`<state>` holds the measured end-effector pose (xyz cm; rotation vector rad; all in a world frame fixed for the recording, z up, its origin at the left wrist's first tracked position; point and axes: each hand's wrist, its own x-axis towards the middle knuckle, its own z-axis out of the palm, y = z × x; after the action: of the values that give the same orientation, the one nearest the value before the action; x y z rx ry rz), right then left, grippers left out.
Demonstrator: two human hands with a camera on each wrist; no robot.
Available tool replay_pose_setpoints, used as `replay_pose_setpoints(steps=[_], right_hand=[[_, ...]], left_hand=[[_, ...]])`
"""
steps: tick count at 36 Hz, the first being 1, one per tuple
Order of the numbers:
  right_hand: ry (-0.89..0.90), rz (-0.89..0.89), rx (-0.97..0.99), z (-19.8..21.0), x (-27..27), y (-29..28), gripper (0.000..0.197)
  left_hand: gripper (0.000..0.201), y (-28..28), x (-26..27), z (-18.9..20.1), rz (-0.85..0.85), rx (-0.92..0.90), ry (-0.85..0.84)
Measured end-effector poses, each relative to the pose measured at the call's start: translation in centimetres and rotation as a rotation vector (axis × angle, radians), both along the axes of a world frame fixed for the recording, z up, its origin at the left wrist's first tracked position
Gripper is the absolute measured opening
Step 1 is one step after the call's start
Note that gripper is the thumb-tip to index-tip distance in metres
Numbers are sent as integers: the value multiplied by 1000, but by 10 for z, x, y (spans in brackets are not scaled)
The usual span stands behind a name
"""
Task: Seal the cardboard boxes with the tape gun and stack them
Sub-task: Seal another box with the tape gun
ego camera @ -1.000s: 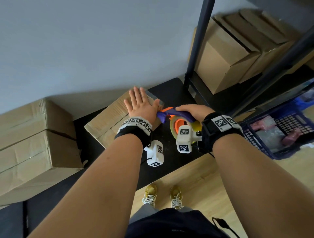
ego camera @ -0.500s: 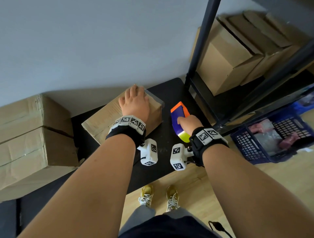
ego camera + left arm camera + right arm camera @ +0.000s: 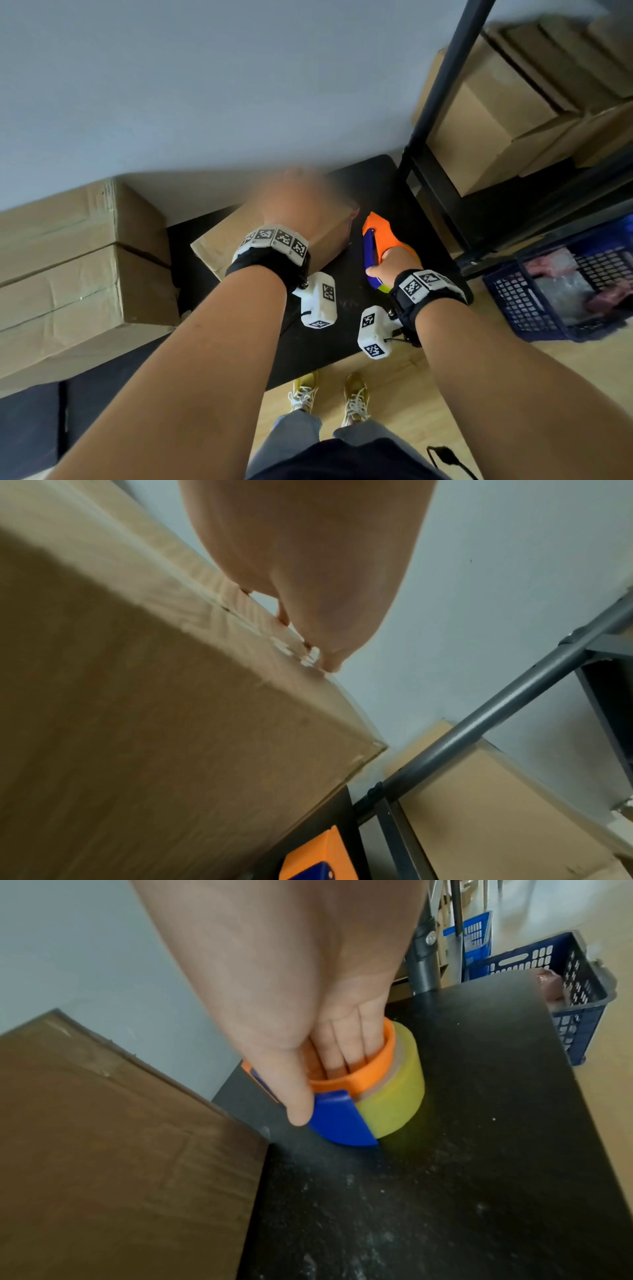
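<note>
A small cardboard box point(image 3: 222, 243) lies on the black table point(image 3: 342, 329), with clear tape along its top edge point(image 3: 301, 653). My left hand point(image 3: 294, 205), blurred by motion, lies on the box top, its fingertips point(image 3: 330, 665) pressing on the tape at the far edge. The orange and blue tape gun point(image 3: 378, 236) with its yellowish roll point(image 3: 394, 1096) stands on the table just right of the box point(image 3: 103, 1150). My right hand point(image 3: 394, 265) grips the tape gun: fingers point(image 3: 346, 1047) inside the orange core, thumb on the blue side.
Two large taped boxes point(image 3: 68, 260) are stacked at the left against the wall. A black metal rack point(image 3: 442, 96) with more boxes point(image 3: 486, 113) stands at the right. A blue basket point(image 3: 561, 298) sits on the wooden floor beside the table.
My right hand has taken the tape gun off the box's corner and stood it on the table beside the box. My left hand has slid to the box's far edge.
</note>
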<state>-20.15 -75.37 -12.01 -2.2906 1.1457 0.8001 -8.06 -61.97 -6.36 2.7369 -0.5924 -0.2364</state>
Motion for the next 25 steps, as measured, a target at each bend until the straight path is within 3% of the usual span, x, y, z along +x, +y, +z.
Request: replay_pose_setpoints(steps=[4,6,12,18,21,25], right_hand=[[-159,-121,-63,14,-3,-3,31],[-304,-176,-83,24,0,-3,28],[-743,-332,219,50,25,14,19],[-771,-357,331,58,40,30,9],[-780,-347,278,54,39,33,28],[-790,-314,273,51,38,37,32]], left_hand=[[62,11,5,12,-17,106,56],[63,17,5,16,-3,97,57],[58,27,-2,15,107,21,58],[52,43,-9,14,254,-97,107],[43,55,-7,10,387,-281,190],[29,67,-8,3,430,-344,215]])
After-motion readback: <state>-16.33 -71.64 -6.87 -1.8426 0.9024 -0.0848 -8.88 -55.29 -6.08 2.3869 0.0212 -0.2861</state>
